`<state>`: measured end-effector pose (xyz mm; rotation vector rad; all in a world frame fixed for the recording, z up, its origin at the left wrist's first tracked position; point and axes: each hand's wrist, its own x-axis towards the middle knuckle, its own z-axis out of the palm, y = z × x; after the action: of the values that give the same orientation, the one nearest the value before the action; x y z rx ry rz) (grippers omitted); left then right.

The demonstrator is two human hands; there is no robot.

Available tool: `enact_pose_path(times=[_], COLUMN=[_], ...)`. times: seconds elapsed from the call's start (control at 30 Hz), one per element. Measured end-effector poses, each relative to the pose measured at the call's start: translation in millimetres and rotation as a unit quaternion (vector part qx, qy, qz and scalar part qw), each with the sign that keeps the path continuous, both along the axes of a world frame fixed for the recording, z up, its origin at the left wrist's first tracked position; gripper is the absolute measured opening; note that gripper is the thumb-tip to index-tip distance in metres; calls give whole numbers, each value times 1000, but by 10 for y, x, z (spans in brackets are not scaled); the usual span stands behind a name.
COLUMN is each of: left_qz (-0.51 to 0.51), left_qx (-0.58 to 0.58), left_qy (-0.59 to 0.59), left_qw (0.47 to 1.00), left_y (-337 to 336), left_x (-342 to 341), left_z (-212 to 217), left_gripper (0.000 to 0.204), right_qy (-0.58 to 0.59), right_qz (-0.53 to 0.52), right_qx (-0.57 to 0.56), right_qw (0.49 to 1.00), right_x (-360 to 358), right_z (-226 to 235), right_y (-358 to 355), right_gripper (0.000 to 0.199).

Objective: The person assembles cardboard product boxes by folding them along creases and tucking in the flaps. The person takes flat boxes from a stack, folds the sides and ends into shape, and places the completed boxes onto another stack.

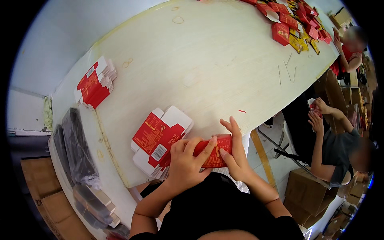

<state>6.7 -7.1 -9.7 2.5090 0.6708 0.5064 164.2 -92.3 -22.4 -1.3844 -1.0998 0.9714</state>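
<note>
While both hands' fingers clamp a red carton (214, 154), flat cartons (160, 140) litter the pale table (208, 68).

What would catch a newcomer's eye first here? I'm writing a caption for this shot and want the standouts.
First, the red carton gripped at the table's near edge between the left hand and right hand. Just left of it lies a stack of flat red-and-white carton blanks, with a second stack farther left on the pale table. At the far right end sits a heap of red and yellow packs.
</note>
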Motion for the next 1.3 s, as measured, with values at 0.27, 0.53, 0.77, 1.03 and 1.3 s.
enact_pose_path(times=[0.27, 0.53, 0.77, 1.03, 1.3], left_qz=[70, 62, -11, -2, 218], left_qx=[-99, -57, 40, -51, 56], left_qy=[-53, -71, -39, -113, 140], left_qw=[991, 994, 998, 992, 964], left_y=[-16, -22, -85, 178, 506], left_x=[-6, 27, 290, 1, -612], left_z=[71, 44, -107, -28, 144], left_gripper=[80, 79, 70, 62, 85], right_qy=[136, -119, -17, 205, 269], right_qz=[-81, -127, -123, -203, -287], right_qx=[69, 95, 5, 61, 55], right_qw=[985, 980, 992, 955, 918], right_x=[-72, -183, 158, 1710, 2695], right_z=[36, 1, -83, 221, 510], right_y=[-72, -139, -94, 601, 1313], right_gripper=[72, 47, 39, 47, 81])
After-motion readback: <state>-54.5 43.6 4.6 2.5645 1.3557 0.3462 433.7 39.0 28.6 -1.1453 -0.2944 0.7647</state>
